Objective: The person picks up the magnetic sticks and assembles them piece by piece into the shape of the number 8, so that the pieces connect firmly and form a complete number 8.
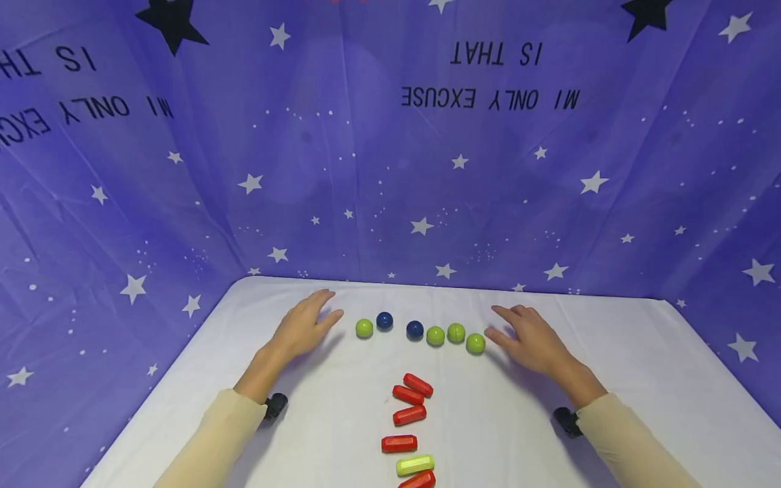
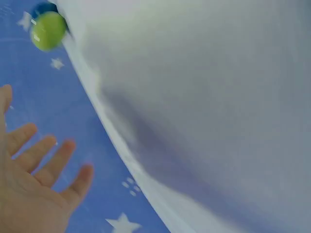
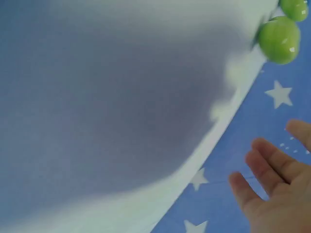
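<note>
- Left hand (image 1: pixel 302 329) and right hand (image 1: pixel 532 341) had fingers loosely apart, holding nothing.
- 6 balls (image 1: pixel 435 336) sat between them, lower centre of frame; they looked light, hard, slippery, best pinched around the sides.

Left hand (image 1: pixel 302 328) and right hand (image 1: pixel 532 340) lie well apart, fingers (image 2: pixel 56 165) loosely outstretched
</note>
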Demonstrator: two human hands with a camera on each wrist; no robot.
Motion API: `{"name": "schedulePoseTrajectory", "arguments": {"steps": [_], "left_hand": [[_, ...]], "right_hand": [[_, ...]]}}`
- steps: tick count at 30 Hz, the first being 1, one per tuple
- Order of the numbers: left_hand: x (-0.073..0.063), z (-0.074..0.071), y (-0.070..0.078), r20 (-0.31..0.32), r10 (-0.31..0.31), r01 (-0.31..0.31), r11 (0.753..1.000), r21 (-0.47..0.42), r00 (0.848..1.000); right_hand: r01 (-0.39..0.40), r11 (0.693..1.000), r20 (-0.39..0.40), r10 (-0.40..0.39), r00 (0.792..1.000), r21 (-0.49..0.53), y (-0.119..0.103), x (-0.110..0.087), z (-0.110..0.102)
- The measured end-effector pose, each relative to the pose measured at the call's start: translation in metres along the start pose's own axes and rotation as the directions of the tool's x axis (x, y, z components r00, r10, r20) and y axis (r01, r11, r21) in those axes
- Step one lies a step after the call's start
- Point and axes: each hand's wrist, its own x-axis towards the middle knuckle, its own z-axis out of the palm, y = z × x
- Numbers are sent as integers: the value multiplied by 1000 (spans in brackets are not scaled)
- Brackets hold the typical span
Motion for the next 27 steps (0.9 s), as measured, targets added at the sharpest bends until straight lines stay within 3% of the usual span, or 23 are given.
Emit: {"name": "schedulePoseTrajectory", "arguments": {"steps": [2, 4, 7, 10, 13, 20, 27], "left_hand": [[-1, -1, 12, 0, 14, -14, 993, -121, 1000], [-3, 1, 24, 32, 27, -18, 969, -247, 999], [-6, 6, 45, 133, 64, -2, 906, -423, 989], [-9, 13, 62, 241, 122, 22, 854, -519, 963], [-11, 22, 73, 294, 164, 28, 833, -553, 942], [-18, 44, 88, 345, 187, 63, 797, -601, 920], [-22, 57, 95, 369, 189, 68, 810, -583, 910]], "right_hand": [[24, 999, -7, -24, 1000, 38, -6, 1, -1], [38, 997, 1, -38, 999, 74, -11, 2, -1], [22, 992, 33, -26, 999, 122, -17, 4, 0], [-22, 986, 65, 11, 998, 166, -20, 5, 2], [-58, 975, 95, 39, 995, 214, -21, 5, 4], [-93, 961, 142, 57, 988, 261, -24, 7, 6], [-84, 962, 166, 41, 985, 260, -25, 7, 8]]}}
